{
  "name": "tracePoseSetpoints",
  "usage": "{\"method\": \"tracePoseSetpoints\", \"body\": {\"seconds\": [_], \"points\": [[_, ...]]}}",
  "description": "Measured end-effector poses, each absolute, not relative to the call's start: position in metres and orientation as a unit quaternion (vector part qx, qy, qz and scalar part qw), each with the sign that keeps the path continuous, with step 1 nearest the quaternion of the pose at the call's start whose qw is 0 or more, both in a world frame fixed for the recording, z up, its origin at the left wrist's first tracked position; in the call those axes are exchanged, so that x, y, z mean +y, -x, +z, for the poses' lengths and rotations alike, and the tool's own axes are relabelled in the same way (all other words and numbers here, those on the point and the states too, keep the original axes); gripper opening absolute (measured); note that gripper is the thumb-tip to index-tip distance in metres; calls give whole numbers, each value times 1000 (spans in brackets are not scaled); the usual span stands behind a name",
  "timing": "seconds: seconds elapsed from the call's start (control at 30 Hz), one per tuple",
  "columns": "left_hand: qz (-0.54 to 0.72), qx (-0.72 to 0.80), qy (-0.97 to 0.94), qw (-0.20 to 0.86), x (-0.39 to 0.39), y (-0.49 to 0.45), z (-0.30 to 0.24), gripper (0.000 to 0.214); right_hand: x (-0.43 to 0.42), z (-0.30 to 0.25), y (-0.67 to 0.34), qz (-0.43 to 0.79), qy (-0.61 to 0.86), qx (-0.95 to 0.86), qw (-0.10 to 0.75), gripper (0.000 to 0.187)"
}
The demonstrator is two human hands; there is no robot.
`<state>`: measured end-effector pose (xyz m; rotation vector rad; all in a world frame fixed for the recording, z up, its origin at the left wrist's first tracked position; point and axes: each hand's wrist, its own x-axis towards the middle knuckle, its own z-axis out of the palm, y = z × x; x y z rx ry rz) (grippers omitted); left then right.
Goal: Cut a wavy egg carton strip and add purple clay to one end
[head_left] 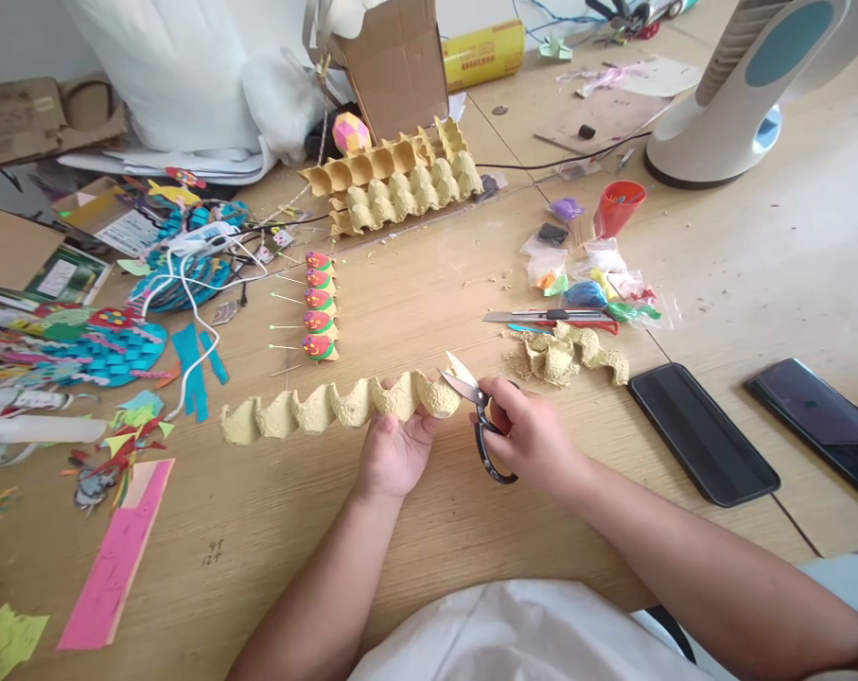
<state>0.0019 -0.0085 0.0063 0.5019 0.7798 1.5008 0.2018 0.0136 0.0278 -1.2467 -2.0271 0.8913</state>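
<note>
A long strip of yellowish egg carton (352,401) with several cups stretches across the middle of the table. My left hand (398,450) grips it from below near its right end. In my right hand (532,430) are black-handled scissors (486,440), fingers through the loops. Their blades are parted at the strip's rightmost cup, and a small bit of carton shows by them. Just right of the scissors lie torn carton scraps (560,357) and crumbs. Beyond the strip stands a row of red-and-green decorated carton cups (319,307) with pins beside them.
A utility knife (549,316) lies beyond the scraps, near bags of coloured clay (586,293) and a red cup (619,208). Two phones (704,433) lie at right. More egg cartons (407,189) sit at the back. Paper crafts and a white cable (187,284) crowd the left; a fan (726,113) stands back right.
</note>
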Motion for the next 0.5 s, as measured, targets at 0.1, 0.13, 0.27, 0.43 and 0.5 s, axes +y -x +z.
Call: {"method": "tracePoseSetpoints", "body": {"seconds": [0.1, 0.13, 0.27, 0.43, 0.5], "points": [[654, 348, -225, 633, -10, -1, 4, 40, 14, 26, -202, 323, 475, -766, 290, 23], [652, 351, -228, 632, -10, 0, 4, 41, 14, 26, -202, 318, 477, -767, 288, 23], [649, 360, -227, 631, -10, 0, 3, 43, 14, 27, -202, 300, 487, -771, 281, 25], [651, 356, -219, 633, -9, 0, 5, 41, 14, 28, -203, 287, 494, -774, 271, 29], [654, 352, -220, 633, -9, -1, 7, 40, 14, 28, -203, 282, 500, -775, 264, 32]]}}
